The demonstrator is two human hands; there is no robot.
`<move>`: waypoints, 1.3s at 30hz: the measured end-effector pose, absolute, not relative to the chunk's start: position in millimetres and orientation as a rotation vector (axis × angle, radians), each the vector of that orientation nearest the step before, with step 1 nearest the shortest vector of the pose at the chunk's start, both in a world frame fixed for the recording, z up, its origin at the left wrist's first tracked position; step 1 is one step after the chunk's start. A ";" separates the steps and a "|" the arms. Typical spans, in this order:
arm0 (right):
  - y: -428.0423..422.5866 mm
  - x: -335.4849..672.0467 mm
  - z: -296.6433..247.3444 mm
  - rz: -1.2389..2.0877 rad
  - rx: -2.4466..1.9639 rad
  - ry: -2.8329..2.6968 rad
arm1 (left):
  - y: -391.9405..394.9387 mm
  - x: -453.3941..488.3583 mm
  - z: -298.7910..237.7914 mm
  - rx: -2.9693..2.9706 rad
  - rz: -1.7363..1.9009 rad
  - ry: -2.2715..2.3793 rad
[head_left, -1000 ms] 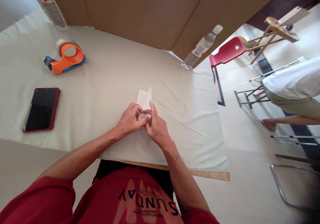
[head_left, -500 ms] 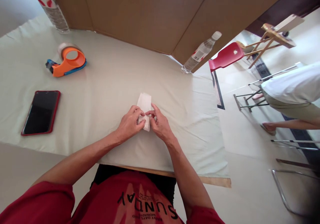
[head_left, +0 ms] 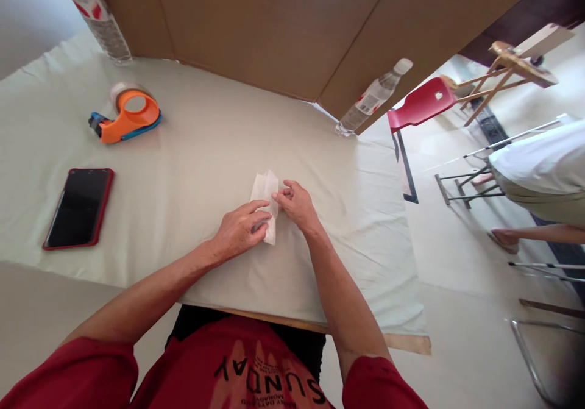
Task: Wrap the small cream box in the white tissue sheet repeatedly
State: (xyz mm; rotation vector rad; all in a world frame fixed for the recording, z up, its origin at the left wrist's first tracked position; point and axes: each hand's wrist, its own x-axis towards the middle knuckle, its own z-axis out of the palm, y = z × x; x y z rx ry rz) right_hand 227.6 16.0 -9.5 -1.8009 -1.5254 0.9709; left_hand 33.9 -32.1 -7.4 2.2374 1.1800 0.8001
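Observation:
A white tissue [head_left: 265,188], creased and folded into a narrow strip, lies on the cloth-covered table in front of me. My left hand [head_left: 240,229] rests over its lower left part, fingers stretched out and apart, the fingertips on the paper. My right hand [head_left: 298,206] is at the tissue's right edge. Its thumb tip meets the paper while the index finger stands off from the thumb, and the other fingers are curled. Part of the tissue is hidden under my left fingers.
A phone [head_left: 78,208] and an orange tape dispenser [head_left: 130,119] lie to the left. Water bottles [head_left: 108,34] [head_left: 372,98] stand by a cardboard panel [head_left: 256,31] at the back. Beyond the table's right edge are a red chair [head_left: 423,103] and another person [head_left: 543,165].
The tissue, bunched between my fingers before, now lies longer and flatter. My right hand has moved up along its edge, and my left fingers have spread out. The view has shifted slightly.

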 end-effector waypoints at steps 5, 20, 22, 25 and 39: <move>34.3 217.6 -12.0 1.043 -1.756 -1.552 | -31.2 33.9 -11.1 2.255 0.868 1.141; -9.9 209.7 12.6 1.285 -1.285 -1.297 | -35.2 33.7 -5.5 2.172 0.866 1.390; -21.9 208.5 16.5 1.228 -1.305 -1.350 | -35.1 33.3 -7.2 2.143 0.954 1.434; -39.2 207.1 17.5 1.092 -1.310 -1.463 | -32.4 31.9 -11.7 2.110 1.020 1.394; -92.0 220.5 -21.7 0.426 -1.098 -2.110 | -17.0 15.7 -3.8 2.011 0.670 0.917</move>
